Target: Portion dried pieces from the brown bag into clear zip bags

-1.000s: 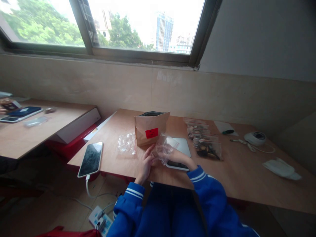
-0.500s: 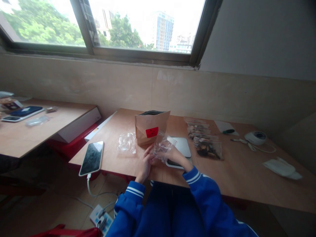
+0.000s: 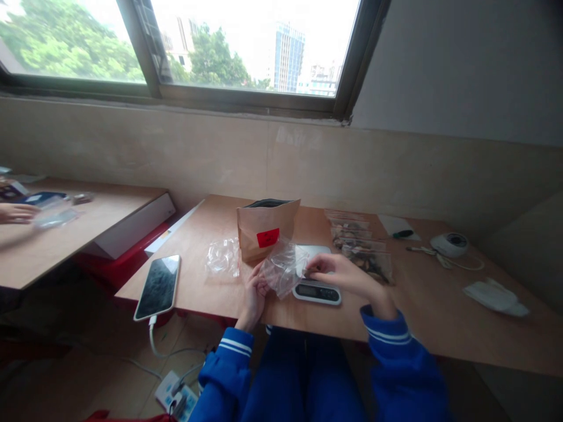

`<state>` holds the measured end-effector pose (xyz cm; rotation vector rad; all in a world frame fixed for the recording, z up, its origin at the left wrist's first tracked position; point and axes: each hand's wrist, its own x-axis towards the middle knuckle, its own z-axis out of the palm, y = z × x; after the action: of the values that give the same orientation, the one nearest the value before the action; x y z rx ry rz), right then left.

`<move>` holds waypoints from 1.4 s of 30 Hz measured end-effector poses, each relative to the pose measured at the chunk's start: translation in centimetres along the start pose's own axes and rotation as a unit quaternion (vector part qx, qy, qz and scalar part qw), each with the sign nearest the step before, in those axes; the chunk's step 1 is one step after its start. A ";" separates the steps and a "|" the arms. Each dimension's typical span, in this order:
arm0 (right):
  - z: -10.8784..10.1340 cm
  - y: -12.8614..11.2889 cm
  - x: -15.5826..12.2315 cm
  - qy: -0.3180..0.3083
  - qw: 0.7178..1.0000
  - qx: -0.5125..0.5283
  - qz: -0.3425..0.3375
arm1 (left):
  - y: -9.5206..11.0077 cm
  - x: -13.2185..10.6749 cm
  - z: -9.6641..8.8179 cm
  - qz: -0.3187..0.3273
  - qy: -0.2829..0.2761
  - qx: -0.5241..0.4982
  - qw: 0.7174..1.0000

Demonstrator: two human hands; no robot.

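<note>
My left hand (image 3: 254, 294) grips a clear plastic bag (image 3: 281, 275) by its left side, just in front of a brown paper pouch (image 3: 253, 228) with a red label. The pouch stands upright with its top open. My right hand (image 3: 341, 273) is closed in a pinch at the right of the bag, over a small white digital scale (image 3: 317, 292). Something small and dark shows at its fingertips, too little to name. Part of the scale's plate lies behind the bag and this hand. Left of the pouch lies another clear plastic bag (image 3: 222, 258).
Several filled zip bags (image 3: 373, 264) lie right of the scale. Farther right are a green-handled tool (image 3: 403, 234), a white round device (image 3: 451, 244) with a cable and a white cloth-like item (image 3: 497, 298). A phone (image 3: 158, 287) lies left. A co-worker's hand (image 3: 17, 213) reaches over the left table.
My right hand has come out from the plastic bag and moved right, over the scale. The scale's display now shows. A co-worker's hand has appeared at the far left.
</note>
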<state>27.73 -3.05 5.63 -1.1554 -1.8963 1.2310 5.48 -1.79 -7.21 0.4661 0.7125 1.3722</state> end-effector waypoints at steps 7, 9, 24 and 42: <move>-1.6 -8.3 5.2 0.251 0.949 -0.086 -0.169 | -0.2 0.0 -0.2 -0.013 -0.020 0.013 1.000; -0.9 -9.1 8.5 0.282 0.925 -0.127 -0.222 | -0.1 -0.1 -0.1 -0.017 -0.022 0.021 0.999; 0.8 -6.3 9.5 0.264 0.889 -0.291 -0.237 | 0.1 -0.3 -0.3 -0.018 -0.045 0.019 0.999; 8.6 4.2 -2.6 0.386 0.869 0.301 0.072 | 2.7 -5.0 0.5 -0.008 -0.091 0.109 0.990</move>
<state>23.20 -8.09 -1.66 -1.1872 -0.7674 1.0774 3.66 -6.19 -4.15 0.7479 0.7164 1.2248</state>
